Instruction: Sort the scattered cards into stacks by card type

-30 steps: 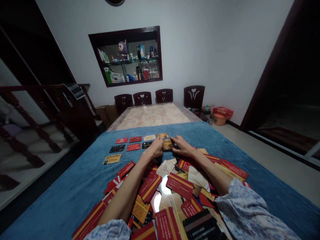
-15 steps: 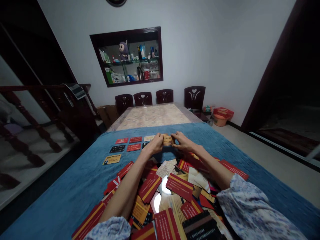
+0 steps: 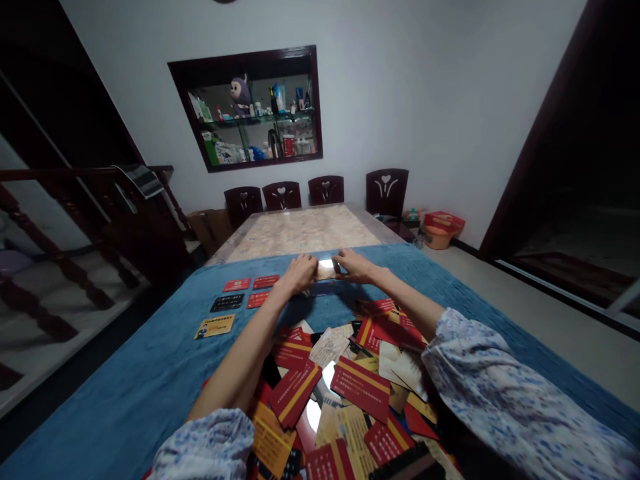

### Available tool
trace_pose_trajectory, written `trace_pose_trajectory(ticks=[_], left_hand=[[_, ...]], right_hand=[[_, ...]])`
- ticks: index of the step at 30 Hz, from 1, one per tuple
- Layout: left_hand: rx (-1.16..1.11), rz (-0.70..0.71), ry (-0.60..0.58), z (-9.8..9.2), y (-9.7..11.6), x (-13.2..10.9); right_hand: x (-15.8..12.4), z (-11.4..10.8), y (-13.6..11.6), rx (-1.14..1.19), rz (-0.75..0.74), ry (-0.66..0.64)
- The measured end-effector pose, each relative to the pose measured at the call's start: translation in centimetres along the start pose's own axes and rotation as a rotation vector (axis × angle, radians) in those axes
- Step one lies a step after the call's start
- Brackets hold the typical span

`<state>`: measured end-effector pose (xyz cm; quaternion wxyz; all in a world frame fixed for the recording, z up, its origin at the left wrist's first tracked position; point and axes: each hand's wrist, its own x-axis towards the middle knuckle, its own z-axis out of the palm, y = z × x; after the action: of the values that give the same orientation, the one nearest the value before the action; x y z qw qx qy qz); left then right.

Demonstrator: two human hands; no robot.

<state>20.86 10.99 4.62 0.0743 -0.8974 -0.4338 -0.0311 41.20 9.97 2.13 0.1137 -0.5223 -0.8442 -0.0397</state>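
Both my hands reach far forward over the blue cloth [image 3: 150,373]. My left hand [image 3: 299,272] and my right hand [image 3: 353,265] each pinch an end of a small golden card [image 3: 326,269], held between them at the far end of the laid-out cards. To the left lie rows of single cards: red cards [image 3: 237,285], a black card [image 3: 227,303] and a yellow card [image 3: 215,326]. A loose heap of red, yellow and white cards [image 3: 360,383] lies under my forearms.
Beyond the cloth the marble tabletop [image 3: 300,230] runs to several dark chairs [image 3: 386,190] at the wall. A wall niche [image 3: 250,110] holds bottles and a plush toy. A wooden stair railing [image 3: 75,200] stands left; an orange basin [image 3: 440,233] sits on the floor right.
My two hands have carried the golden card farther away, toward the far edge of the cloth. The view has shifted forward and my sleeves fill more of the bottom.
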Motion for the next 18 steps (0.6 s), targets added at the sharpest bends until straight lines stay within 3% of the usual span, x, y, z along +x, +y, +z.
trace_pose_trajectory(ticks=[12,18], left_hand=[[-0.007,-0.043,-0.070,3.8,-2.0,3.3],[-0.033,-0.076,-0.132,4.5,-2.1,4.2]], right_hand=[[3.5,1.3,0.5,-0.054,0.107,-0.220],[4.4,2.7,1.3,-0.054,0.130,-0.252]])
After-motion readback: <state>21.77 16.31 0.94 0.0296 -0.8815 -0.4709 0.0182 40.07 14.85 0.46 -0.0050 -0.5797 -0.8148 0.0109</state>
